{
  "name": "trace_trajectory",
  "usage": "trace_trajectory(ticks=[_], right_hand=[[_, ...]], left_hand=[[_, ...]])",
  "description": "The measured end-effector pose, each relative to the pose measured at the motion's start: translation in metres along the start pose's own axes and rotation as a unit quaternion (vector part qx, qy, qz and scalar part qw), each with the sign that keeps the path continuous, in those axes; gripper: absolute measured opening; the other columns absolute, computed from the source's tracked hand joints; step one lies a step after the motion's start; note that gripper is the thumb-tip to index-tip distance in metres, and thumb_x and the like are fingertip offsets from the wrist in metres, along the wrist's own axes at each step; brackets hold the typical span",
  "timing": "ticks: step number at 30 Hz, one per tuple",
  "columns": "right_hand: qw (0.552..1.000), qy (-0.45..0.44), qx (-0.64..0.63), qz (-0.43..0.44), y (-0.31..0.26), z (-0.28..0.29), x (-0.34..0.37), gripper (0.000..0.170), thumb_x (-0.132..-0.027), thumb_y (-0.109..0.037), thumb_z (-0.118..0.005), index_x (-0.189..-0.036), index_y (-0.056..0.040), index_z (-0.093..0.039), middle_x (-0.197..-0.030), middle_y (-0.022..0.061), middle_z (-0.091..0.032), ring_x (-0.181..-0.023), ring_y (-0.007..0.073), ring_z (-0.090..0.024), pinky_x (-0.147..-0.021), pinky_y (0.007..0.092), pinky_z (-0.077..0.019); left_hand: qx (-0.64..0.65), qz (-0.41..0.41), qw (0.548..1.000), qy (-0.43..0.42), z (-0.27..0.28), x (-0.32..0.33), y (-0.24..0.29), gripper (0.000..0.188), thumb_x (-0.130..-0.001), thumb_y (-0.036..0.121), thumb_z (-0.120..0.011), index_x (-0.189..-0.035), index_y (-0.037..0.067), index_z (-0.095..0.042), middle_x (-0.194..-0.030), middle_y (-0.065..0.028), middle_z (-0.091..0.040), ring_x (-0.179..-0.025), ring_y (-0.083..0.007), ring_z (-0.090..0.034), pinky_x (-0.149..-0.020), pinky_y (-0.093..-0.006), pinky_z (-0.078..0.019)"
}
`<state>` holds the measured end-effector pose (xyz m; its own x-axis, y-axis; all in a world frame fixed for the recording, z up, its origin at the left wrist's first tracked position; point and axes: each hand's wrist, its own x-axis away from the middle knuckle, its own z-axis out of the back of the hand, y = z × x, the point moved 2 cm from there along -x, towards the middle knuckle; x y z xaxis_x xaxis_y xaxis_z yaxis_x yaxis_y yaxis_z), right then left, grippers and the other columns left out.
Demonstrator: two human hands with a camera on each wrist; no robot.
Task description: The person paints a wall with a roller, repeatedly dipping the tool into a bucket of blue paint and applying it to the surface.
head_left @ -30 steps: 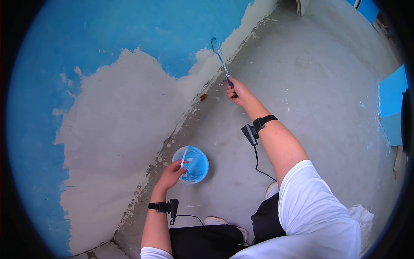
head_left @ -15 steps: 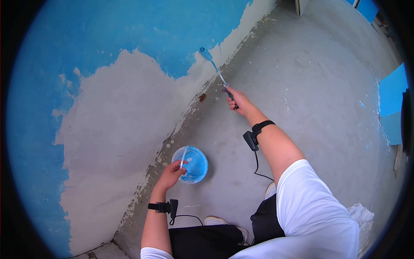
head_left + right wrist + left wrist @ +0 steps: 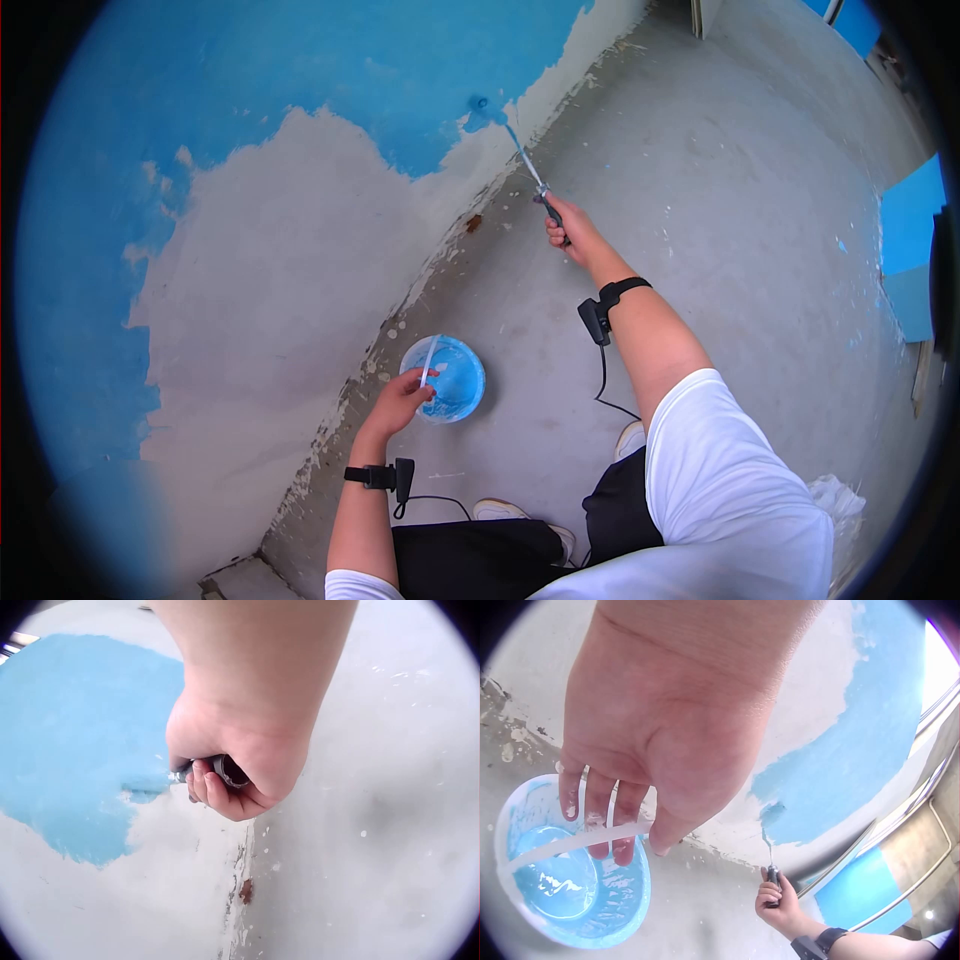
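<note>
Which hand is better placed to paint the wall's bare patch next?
Probably the right hand: it grips the paint roller, whose head is at the wall, while the left hand holds the bucket handle.

The right hand (image 3: 575,235) has shifted to the right in the head view, standing farther from the foot of the wall (image 3: 290,250) than in either earlier picture, and the black wrist strap (image 3: 610,298) on that arm has moved with it. The head of the paint roller (image 3: 487,112) sits higher and slightly farther right than half a second ago, yet lower and farther left than a second ago. A blurred blue patch (image 3: 110,520) has appeared at the lower left, veiling the paint edge that showed sharply there before.
</note>
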<state>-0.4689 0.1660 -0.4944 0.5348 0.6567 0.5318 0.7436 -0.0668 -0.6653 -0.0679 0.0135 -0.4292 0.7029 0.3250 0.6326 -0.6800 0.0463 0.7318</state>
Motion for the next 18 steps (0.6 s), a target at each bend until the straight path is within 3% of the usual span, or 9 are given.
trace_trajectory(ticks=[4, 8, 10, 18], right_hand=[[0.996, 0.018, -0.068, 0.053, -0.011, -0.017, -0.002, 0.028, -0.099, -0.04, -0.059, -0.11, -0.0147, -0.055, -0.067, -0.0025, -0.044, -0.048, 0.0041, -0.033, -0.044, 0.0204, -0.0279], [0.996, 0.015, -0.071, 0.052, -0.009, -0.026, -0.007, 0.029, -0.099, -0.04, -0.059, -0.111, -0.0144, -0.055, -0.068, -0.0024, -0.044, -0.048, 0.0044, -0.034, -0.044, 0.0213, -0.0288], [0.999, 0.012, 0.008, 0.03, -0.003, -0.028, -0.007, 0.029, -0.099, -0.04, -0.059, -0.11, -0.0133, -0.056, -0.068, -0.0019, -0.045, -0.048, 0.0048, -0.035, -0.044, 0.0217, -0.0285], [0.994, -0.013, 0.106, 0.006, 0.015, -0.019, 0.005, 0.033, -0.1, -0.04, -0.055, -0.115, -0.0106, -0.057, -0.066, -0.0037, -0.041, -0.049, 0.004, -0.032, -0.044, 0.0203, -0.0251]], left_hand=[[-0.012, 0.011, 1.0, -0.003, 0.0, 0.002, 0.005, 0.031, -0.095, 0.01, -0.06, -0.125, 0.007, -0.062, -0.097, -0.0044, -0.068, -0.092, -0.0129, -0.062, -0.086, -0.0293, -0.049], [-0.017, 0.004, 1.0, -0.004, -0.001, 0.003, 0.007, 0.031, -0.095, 0.01, -0.06, -0.125, 0.007, -0.062, -0.097, -0.0042, -0.068, -0.091, -0.013, -0.062, -0.086, -0.0292, -0.049], [-0.003, -0.003, 1.0, -0.002, 0.0, 0.002, 0.005, 0.032, -0.092, 0.011, -0.062, -0.124, 0.009, -0.063, -0.096, -0.0042, -0.067, -0.088, -0.0137, -0.062, -0.082, -0.0303, -0.0505], [-0.012, -0.004, 1.0, -0.003, 0.0, 0.001, 0.005, 0.033, -0.092, 0.011, -0.062, -0.125, 0.009, -0.063, -0.097, -0.0044, -0.068, -0.089, -0.0144, -0.063, -0.083, -0.0308, -0.0511]])
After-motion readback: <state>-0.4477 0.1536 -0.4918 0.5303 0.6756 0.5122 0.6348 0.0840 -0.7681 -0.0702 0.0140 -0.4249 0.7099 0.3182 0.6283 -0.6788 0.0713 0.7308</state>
